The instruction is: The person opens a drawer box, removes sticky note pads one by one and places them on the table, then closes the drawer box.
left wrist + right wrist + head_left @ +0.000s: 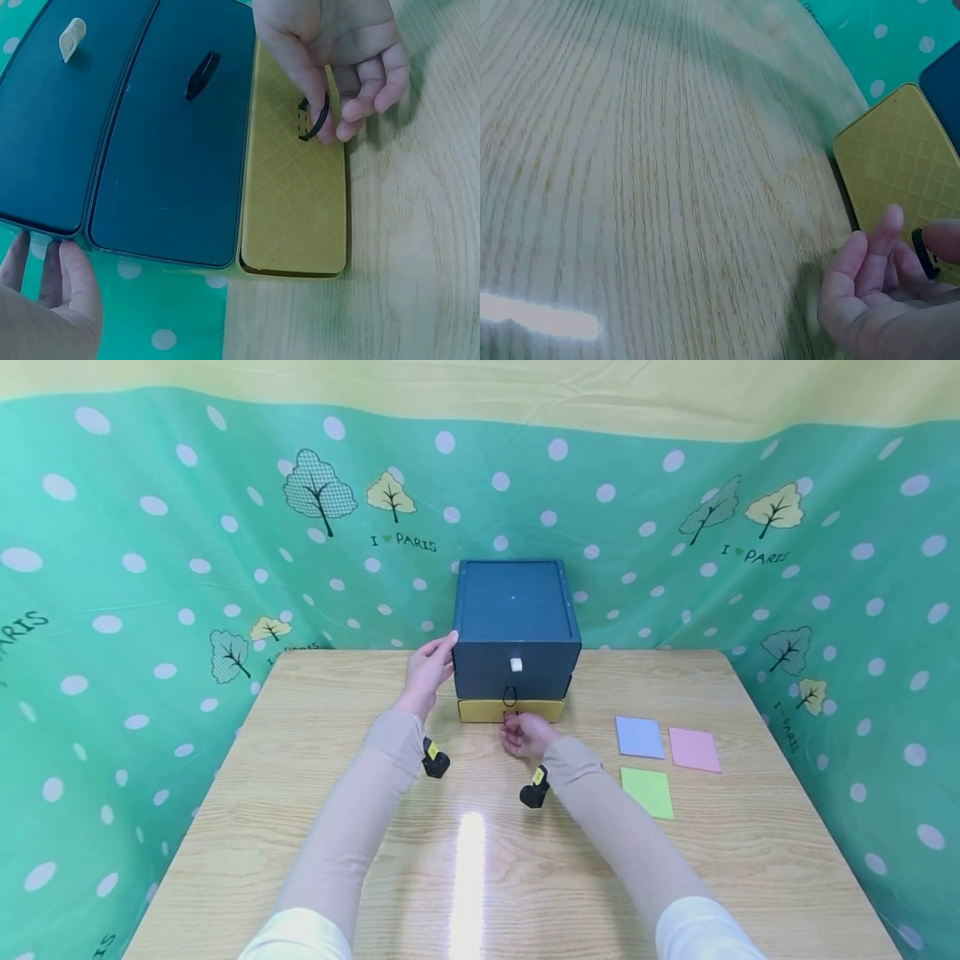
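Note:
A small dark blue drawer cabinet (516, 602) stands at the back of the table, with a yellow bottom drawer (480, 711). My left hand (427, 675) rests against its left side near the upper front edge, fingers extended along the wall in the left wrist view. At the yellow drawer, my right hand (528, 735) has thumb and fingers on the black loop handle (322, 120), hooked through it. The other fingers curl loosely beside the drawer front. Above are a white tab pull (516, 665) on the top drawer and another black loop (202, 76) on the middle one.
Right of the cabinet lie blue (640, 737), pink (694, 749) and green (648, 792) square paper notes on the wooden table (300, 827). A green dotted curtain (150, 568) hangs behind and along both sides.

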Demonstrator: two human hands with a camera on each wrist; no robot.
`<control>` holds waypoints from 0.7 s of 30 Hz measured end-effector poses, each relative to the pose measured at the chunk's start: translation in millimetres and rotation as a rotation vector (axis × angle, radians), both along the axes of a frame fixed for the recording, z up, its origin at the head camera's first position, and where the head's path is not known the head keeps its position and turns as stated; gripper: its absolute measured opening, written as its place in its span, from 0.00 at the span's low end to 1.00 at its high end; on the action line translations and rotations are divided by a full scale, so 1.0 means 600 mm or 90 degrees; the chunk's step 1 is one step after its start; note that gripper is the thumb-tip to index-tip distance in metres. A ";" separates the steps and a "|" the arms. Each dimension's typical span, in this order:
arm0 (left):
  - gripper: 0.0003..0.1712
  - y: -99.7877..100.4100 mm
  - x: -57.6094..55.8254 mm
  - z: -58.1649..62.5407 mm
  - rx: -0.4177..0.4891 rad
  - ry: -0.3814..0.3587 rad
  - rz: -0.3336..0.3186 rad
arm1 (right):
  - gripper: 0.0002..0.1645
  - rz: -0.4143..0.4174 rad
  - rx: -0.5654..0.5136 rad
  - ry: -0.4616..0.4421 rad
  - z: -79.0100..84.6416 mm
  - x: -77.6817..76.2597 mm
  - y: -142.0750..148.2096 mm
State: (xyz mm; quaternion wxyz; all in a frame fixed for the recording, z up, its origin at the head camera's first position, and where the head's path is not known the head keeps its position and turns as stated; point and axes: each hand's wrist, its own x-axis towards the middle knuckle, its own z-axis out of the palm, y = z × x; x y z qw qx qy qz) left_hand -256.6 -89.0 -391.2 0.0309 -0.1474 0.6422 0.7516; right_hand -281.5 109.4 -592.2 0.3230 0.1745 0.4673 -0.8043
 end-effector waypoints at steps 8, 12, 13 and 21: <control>0.30 0.007 0.001 0.000 -0.013 0.003 -0.008 | 0.16 0.039 0.093 -0.010 0.148 0.087 -0.004; 0.32 0.014 0.007 -0.002 -0.023 0.008 -0.015 | 0.23 0.064 0.075 0.013 0.167 0.110 0.025; 0.32 0.015 0.008 -0.004 -0.023 0.008 -0.016 | 0.23 0.070 0.079 0.020 0.165 0.110 0.032; 0.34 0.007 0.004 -0.007 -0.018 0.010 -0.036 | 0.29 0.120 0.124 0.133 0.205 0.120 0.074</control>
